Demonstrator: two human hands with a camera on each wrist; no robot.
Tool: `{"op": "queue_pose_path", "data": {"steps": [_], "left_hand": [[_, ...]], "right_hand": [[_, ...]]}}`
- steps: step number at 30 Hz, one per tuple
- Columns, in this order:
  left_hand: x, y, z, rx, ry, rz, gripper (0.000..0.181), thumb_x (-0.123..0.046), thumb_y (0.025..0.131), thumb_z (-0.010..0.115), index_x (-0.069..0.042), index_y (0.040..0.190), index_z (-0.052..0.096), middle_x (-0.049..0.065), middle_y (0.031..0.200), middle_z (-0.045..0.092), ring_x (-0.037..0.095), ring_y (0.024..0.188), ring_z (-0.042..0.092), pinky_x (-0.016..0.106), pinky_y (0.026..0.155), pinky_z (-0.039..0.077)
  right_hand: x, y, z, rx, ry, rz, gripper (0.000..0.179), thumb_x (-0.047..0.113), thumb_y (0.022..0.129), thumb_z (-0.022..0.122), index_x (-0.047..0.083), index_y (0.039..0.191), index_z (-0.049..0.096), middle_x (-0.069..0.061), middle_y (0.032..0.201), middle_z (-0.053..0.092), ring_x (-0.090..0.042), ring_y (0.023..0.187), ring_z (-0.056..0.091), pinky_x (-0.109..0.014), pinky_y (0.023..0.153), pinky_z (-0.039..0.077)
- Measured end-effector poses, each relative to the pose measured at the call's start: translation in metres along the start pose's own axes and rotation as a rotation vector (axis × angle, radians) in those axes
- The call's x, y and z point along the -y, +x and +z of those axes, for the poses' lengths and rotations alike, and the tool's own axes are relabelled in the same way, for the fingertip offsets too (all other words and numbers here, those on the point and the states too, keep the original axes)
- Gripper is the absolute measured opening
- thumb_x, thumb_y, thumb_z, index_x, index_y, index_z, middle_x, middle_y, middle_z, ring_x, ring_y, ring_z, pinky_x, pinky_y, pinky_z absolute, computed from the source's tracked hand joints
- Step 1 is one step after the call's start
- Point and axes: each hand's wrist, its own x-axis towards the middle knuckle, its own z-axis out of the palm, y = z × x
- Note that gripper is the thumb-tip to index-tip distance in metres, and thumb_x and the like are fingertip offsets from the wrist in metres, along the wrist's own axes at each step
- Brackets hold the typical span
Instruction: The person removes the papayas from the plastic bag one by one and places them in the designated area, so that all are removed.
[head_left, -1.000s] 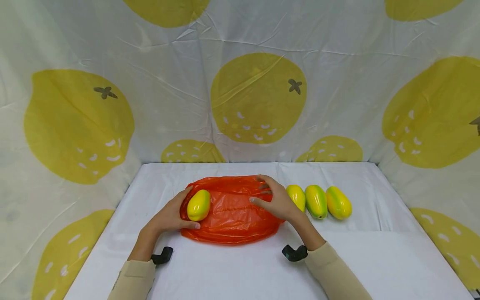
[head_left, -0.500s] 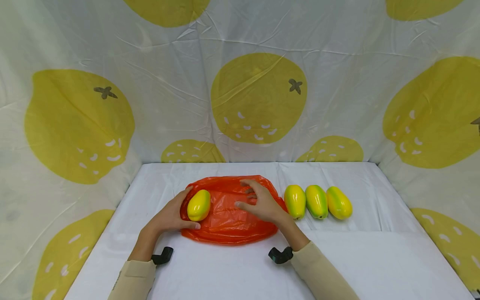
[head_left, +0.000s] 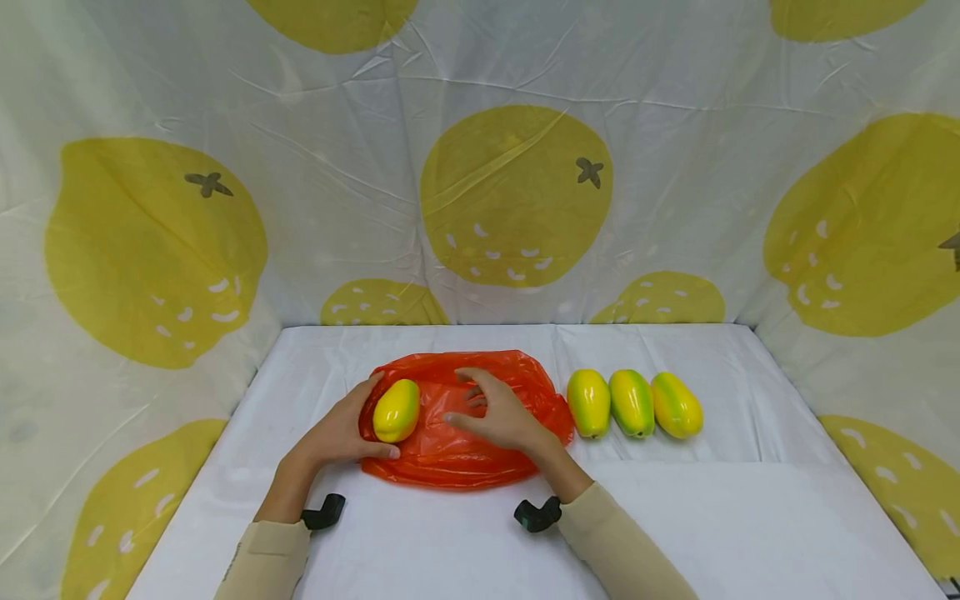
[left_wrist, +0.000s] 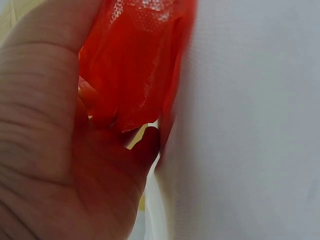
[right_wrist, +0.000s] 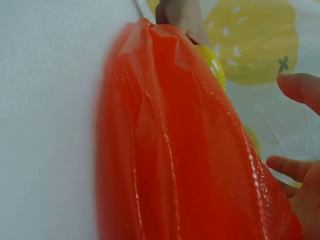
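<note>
An orange-red plastic bag (head_left: 442, 467) lies spread on the white-covered table, its mouth facing left. At that mouth sits a glossy yellow-green papaya (head_left: 397, 411). My left hand (head_left: 336, 429) holds the mouth's edge, thumb at the near side and fingers at the far side, around the papaya. In the left wrist view the red plastic (left_wrist: 145, 65) runs along the thumb and covers part of the fingers. Over the bag's middle is my right hand (head_left: 501, 415), its fingers loosely bent and spread, with nothing in it and the papaya to its left.
Three more yellow-green papayas stand in a row right of the bag: the near one (head_left: 588, 403), the middle one (head_left: 632, 403) and the outer one (head_left: 677, 405). Behind the table (head_left: 675, 525) hangs a lemon-print cloth (head_left: 517, 196), which also covers both sides.
My right hand has moved left over the bag, away from the row of papayas and nearer the papaya at the mouth. The left hand stays in place.
</note>
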Motion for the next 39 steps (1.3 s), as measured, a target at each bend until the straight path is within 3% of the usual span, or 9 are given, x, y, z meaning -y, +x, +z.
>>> {"op": "queue_pose_path", "data": {"steps": [13, 21, 31, 39], "left_hand": [[0.000, -0.001, 0.001, 0.002, 0.017, 0.006, 0.131, -0.058, 0.065, 0.092, -0.014, 0.165, 0.019, 0.013, 0.164, 0.035, 0.039, 0.146, 0.041, 0.066, 0.114, 0.040], [0.001, -0.001, 0.001, 0.000, 0.025, 0.011, 0.132, -0.060, 0.065, 0.092, -0.015, 0.165, 0.018, 0.013, 0.164, 0.035, 0.039, 0.145, 0.042, 0.067, 0.114, 0.040], [0.001, -0.001, 0.000, -0.003, 0.032, 0.033, 0.132, -0.059, 0.065, 0.092, -0.012, 0.164, 0.020, 0.013, 0.165, 0.034, 0.039, 0.146, 0.041, 0.066, 0.115, 0.039], [0.000, -0.001, 0.001, -0.004, 0.016, 0.050, 0.130, -0.057, 0.065, 0.092, -0.012, 0.164, 0.021, 0.012, 0.163, 0.036, 0.037, 0.143, 0.044, 0.064, 0.113, 0.043]], "right_hand": [[0.011, 0.014, 0.027, 0.032, -0.011, 0.024, 0.088, 0.059, 0.087, 0.075, 0.016, 0.156, 0.040, -0.007, 0.144, 0.055, -0.020, 0.124, 0.059, -0.038, 0.099, 0.058], [0.017, 0.022, 0.046, 0.017, -0.008, 0.037, 0.092, 0.062, 0.085, 0.076, 0.013, 0.155, 0.041, -0.006, 0.149, 0.054, -0.019, 0.118, 0.062, -0.032, 0.094, 0.059], [0.021, 0.029, 0.064, -0.018, -0.004, 0.096, 0.094, 0.064, 0.082, 0.077, 0.011, 0.152, 0.043, -0.006, 0.138, 0.058, -0.018, 0.106, 0.060, -0.026, 0.084, 0.057], [0.023, 0.038, 0.076, -0.050, -0.035, 0.128, 0.103, 0.071, 0.079, 0.075, 0.013, 0.156, 0.038, -0.005, 0.151, 0.050, -0.021, 0.126, 0.055, -0.038, 0.100, 0.057]]}}
